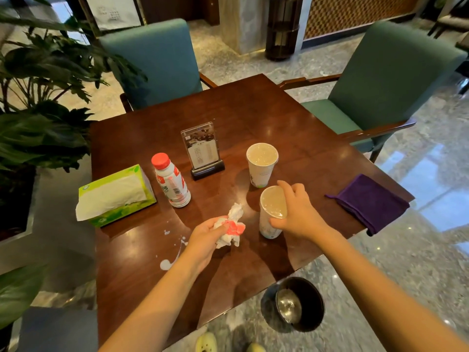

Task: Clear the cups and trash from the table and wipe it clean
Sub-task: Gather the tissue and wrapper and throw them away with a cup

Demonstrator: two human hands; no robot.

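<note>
On the dark wooden table [253, 115], my left hand [205, 236] grips a crumpled white and pink wad of trash [232, 228]. My right hand [299, 212] wraps around the near paper cup [270, 214], which stands upright with a sealed lid. A second sealed paper cup [261, 165] stands just behind it, untouched. A folded purple cloth [370, 203] lies at the table's right edge. White liquid is spilled [168, 260] near the front left of the table.
A white bottle with a red cap [171, 180], a green tissue box [116, 195] and a menu stand [203, 151] sit on the table. A black bin [299, 303] stands on the floor below the front edge. Two teal chairs [157, 62] and a plant [38, 102] flank the table.
</note>
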